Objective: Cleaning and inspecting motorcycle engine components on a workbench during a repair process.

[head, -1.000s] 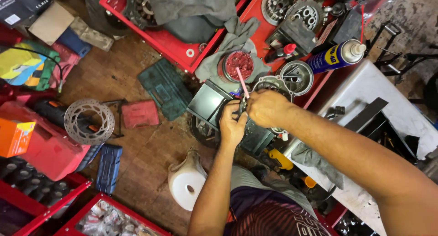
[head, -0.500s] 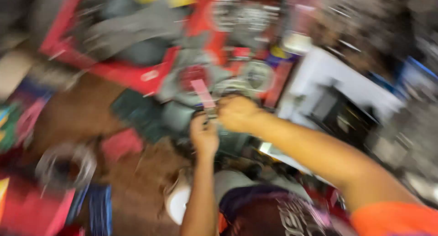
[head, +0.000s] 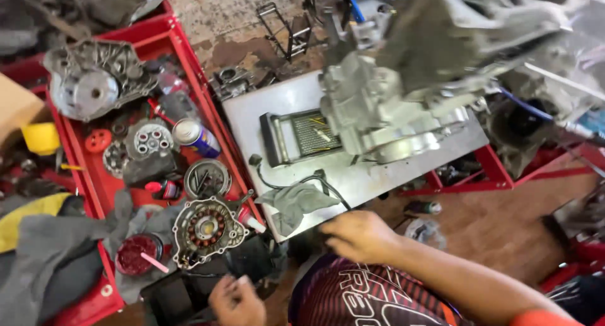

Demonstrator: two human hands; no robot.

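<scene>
My left hand is at the bottom edge with its fingers curled, just above a dark square tray; whether it holds anything is hidden. My right hand hovers as a loose fist at the near edge of the grey metal table, beside a crumpled grey rag. A round stator plate with copper coils lies just above my left hand. A red dish with a pink stick in it sits to its left.
A large engine case stands on the table behind a ribbed black part. The red tray on the left holds a spray can, a clutch plate, an engine cover and grey cloths.
The view has swung right and sharpened. Both hands have dropped apart toward me; the pink stick they held together now lies in the red dish.
</scene>
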